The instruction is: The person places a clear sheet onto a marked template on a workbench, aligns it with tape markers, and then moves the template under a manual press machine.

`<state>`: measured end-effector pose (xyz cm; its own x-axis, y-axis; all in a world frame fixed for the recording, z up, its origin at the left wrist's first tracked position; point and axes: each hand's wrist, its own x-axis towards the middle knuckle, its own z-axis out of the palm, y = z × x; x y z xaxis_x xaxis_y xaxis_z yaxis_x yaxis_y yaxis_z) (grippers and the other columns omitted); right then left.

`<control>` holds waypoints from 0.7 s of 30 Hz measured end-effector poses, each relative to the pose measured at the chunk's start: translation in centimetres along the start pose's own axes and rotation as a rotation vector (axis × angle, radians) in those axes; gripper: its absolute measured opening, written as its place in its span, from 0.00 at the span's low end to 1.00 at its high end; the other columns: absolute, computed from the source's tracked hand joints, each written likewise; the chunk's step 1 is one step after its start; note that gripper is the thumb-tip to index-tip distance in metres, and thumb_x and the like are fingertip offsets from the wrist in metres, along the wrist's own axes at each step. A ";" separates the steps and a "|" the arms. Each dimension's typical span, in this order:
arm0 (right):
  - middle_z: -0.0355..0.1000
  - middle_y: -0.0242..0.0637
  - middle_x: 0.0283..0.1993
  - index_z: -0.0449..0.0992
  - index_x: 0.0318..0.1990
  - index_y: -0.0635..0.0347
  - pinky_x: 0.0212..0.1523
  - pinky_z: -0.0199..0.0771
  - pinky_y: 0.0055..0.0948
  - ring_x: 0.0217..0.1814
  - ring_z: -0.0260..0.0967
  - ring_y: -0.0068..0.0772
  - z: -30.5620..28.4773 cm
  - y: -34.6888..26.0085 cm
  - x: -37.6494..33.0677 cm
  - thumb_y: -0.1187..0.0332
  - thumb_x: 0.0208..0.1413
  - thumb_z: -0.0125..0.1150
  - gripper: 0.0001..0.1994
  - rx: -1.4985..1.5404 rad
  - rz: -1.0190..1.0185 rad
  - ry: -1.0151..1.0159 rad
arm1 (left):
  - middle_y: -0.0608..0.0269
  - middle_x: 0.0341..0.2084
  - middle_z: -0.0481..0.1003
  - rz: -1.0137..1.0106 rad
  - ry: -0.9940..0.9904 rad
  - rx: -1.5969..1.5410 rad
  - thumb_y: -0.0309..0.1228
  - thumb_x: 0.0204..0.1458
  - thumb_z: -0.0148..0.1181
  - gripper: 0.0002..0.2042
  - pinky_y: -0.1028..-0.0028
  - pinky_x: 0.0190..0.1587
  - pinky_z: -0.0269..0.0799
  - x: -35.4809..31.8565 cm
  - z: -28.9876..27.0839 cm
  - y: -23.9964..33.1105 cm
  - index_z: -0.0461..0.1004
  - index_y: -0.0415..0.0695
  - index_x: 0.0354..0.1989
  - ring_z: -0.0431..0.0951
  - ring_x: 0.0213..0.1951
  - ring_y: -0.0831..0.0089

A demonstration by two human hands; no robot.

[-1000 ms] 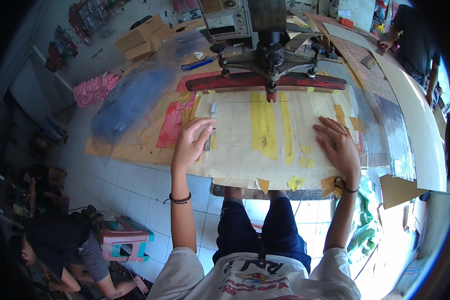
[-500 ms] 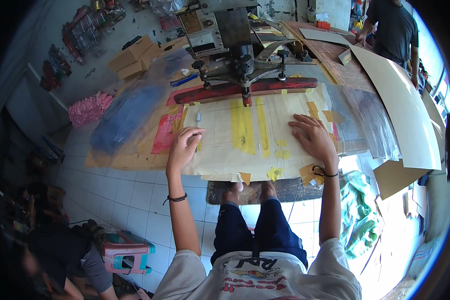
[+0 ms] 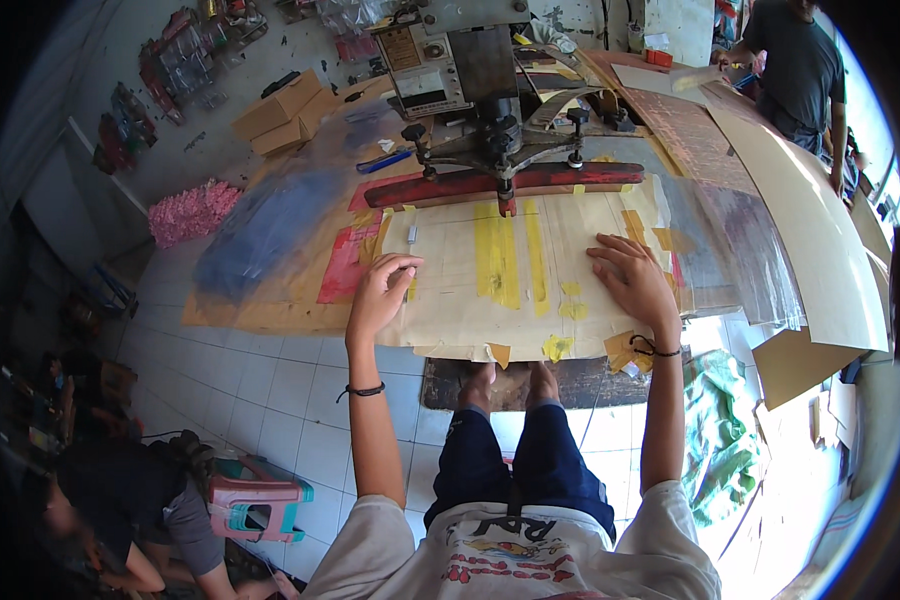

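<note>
A cream sheet (image 3: 450, 325) with yellow tape strips lies on the worktable in front of me. My left hand (image 3: 382, 292) rests at the sheet's left side, its fingers loosely bent and the thumb close to them; I see nothing in it. Over on the right side, my right hand (image 3: 635, 280) lies open on the sheet with its fingers spread. Just beyond my left fingers sits a small whitish block (image 3: 412, 234). A long red-and-black bar (image 3: 570, 180) under the machine's black clamp frame (image 3: 505, 150) crosses the sheet's far edge.
Blue film (image 3: 270, 230) and a blue-handled cutter (image 3: 385, 160) lie left of the machine. Large board sheets (image 3: 800, 210) curve over the right side, where another person (image 3: 795, 70) stands. Someone else (image 3: 140, 510) crouches at lower left beside a plastic stool (image 3: 255, 500).
The view has shifted slightly, moving the table a little rightward in the picture. Both hands stay on the sheet in nearly the same places. The person at right has moved an arm.
</note>
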<state>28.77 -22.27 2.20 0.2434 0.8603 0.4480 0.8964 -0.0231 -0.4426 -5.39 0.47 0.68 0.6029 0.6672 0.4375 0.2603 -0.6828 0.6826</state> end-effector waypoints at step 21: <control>0.72 0.40 0.62 0.81 0.50 0.54 0.69 0.58 0.41 0.67 0.65 0.42 0.2 0.0 0.2 0.63 0.60 0.58 0.13 -0.033 -0.017 0.007 | 0.58 0.42 0.80 0.001 0.007 0.062 0.27 0.61 0.55 0.09 0.70 0.54 0.70 0.1 -0.2 0.4 0.79 0.38 0.42 0.78 0.47 0.66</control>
<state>28.73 -21.97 2.13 0.2305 0.8572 0.4606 0.9120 -0.0253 -0.4094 -5.42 0.34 1.09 0.5975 0.6688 0.4423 0.3062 -0.7001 0.6450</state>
